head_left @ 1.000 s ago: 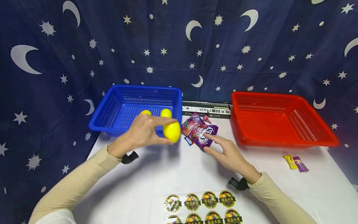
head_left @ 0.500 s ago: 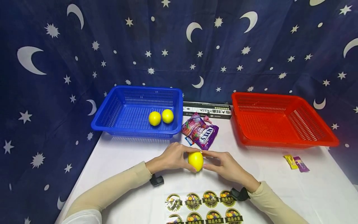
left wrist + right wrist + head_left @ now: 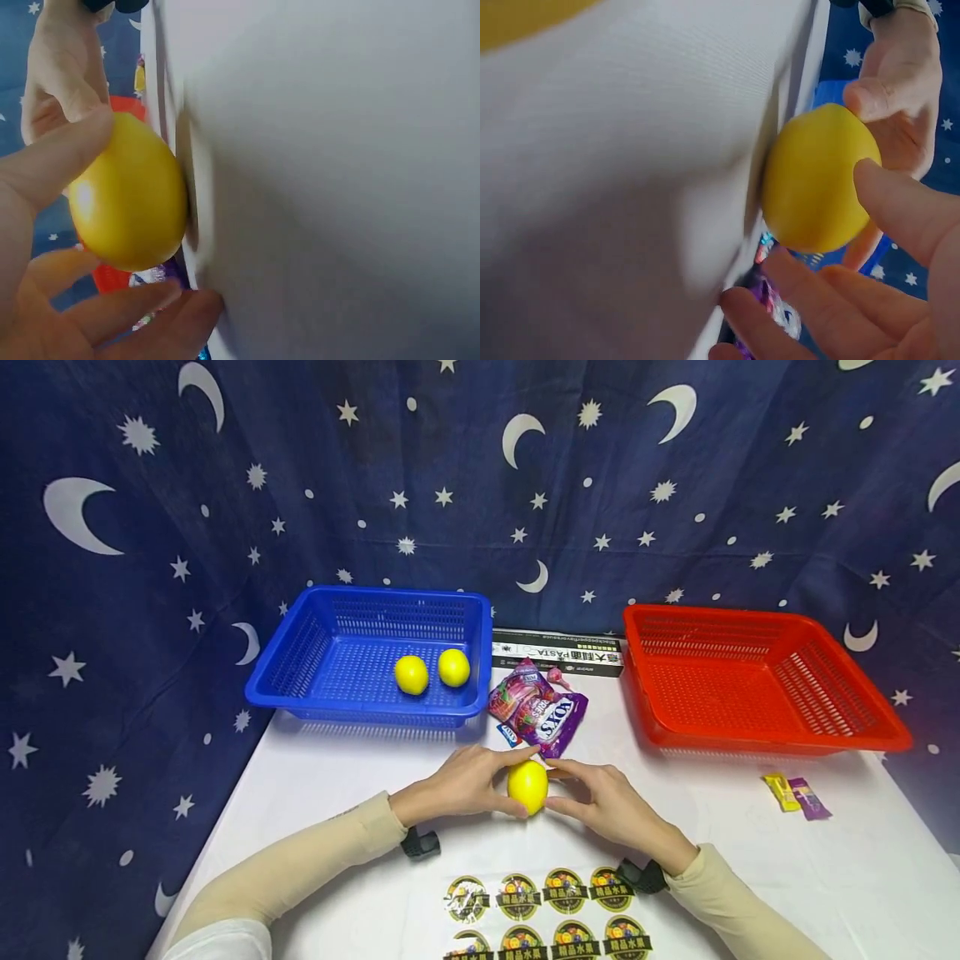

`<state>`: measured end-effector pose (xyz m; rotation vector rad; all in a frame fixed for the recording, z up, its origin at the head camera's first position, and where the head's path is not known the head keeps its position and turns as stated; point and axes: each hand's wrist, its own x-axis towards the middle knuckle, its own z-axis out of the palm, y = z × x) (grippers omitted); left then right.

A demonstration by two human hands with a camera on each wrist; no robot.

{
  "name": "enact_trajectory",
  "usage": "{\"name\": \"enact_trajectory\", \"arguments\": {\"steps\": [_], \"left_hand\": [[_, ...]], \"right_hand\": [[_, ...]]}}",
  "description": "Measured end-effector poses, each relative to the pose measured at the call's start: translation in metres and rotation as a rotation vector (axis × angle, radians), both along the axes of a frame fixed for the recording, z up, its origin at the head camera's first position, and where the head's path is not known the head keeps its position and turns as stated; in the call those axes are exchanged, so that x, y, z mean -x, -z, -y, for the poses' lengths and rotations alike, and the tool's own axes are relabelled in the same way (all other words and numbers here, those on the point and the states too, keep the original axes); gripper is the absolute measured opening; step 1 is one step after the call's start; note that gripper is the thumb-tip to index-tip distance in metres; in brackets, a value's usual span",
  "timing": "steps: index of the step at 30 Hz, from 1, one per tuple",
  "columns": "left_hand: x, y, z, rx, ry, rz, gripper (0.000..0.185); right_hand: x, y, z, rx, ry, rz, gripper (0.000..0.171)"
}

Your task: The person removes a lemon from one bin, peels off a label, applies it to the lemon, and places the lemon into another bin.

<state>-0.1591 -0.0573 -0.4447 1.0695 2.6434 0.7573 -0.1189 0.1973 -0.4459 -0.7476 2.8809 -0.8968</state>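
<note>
While two more yellow fruits point(image 3: 431, 671) sit in the blue basket point(image 3: 300, 652) at the far left of the white table point(image 3: 360, 777), the left hand point(image 3: 457, 781) curls its fingers point(image 3: 135, 307) and thumb round the left side of a yellow lemon point(image 3: 528, 787). This lemon rests on the table, near the front edge, midway between both hands. Behind it lies a purple candy bag point(image 3: 543, 714). From the other side, the right hand point(image 3: 607, 802) grips the lemon too, thumb on top and fingers point(image 3: 780, 322) curved beneath. Farther right stands a red basket point(image 3: 885, 739), with two small wrapped sweets point(image 3: 795, 793) just in front.
</note>
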Motion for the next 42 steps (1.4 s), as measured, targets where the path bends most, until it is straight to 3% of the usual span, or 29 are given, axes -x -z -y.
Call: {"name": "enact_trajectory", "arguments": {"steps": [4,7,9,12,14,16,20,25,30,37,42], "left_hand": [[-0.023,-0.006,0.010,0.014,-0.129,-0.044,0.111],[-0.048,-0.012,0.019,0.032,-0.182,-0.125,0.093],[-0.063,-0.015,0.023,0.046,-0.152,-0.176,0.068],[-0.081,-0.017,0.022,0.095,-0.021,-0.198,0.039],[-0.087,-0.017,0.017,0.134,0.073,-0.180,0.031],[-0.091,-0.015,0.010,0.172,0.153,-0.165,0.026],[-0.094,-0.009,-0.005,0.248,0.248,-0.232,0.022],[-0.096,-0.002,-0.015,0.289,0.258,-0.317,0.021],[-0.097,0.002,-0.019,0.241,0.259,-0.343,0.016],[-0.095,0.006,-0.019,0.145,0.242,-0.272,0.013],[-0.091,0.006,-0.018,0.119,0.215,-0.174,0.021]], "right_hand": [[-0.016,-0.006,-0.012,-0.038,0.030,-0.007,0.054],[-0.035,-0.010,-0.022,-0.065,0.005,-0.044,0.046],[-0.049,-0.011,-0.027,-0.078,-0.035,-0.053,0.040],[-0.066,-0.010,-0.030,-0.107,-0.103,-0.009,0.033],[-0.074,-0.008,-0.029,-0.136,-0.130,0.049,0.032],[-0.079,-0.005,-0.027,-0.177,-0.143,0.073,0.032],[-0.083,0.003,-0.022,-0.227,-0.128,0.058,0.031],[-0.084,0.006,-0.020,-0.231,-0.104,0.057,0.029],[-0.085,0.006,-0.022,-0.207,-0.119,0.044,0.027],[-0.084,0.005,-0.023,-0.202,-0.123,0.073,0.029],[-0.084,0.005,-0.023,-0.211,-0.123,0.053,0.029]]}}
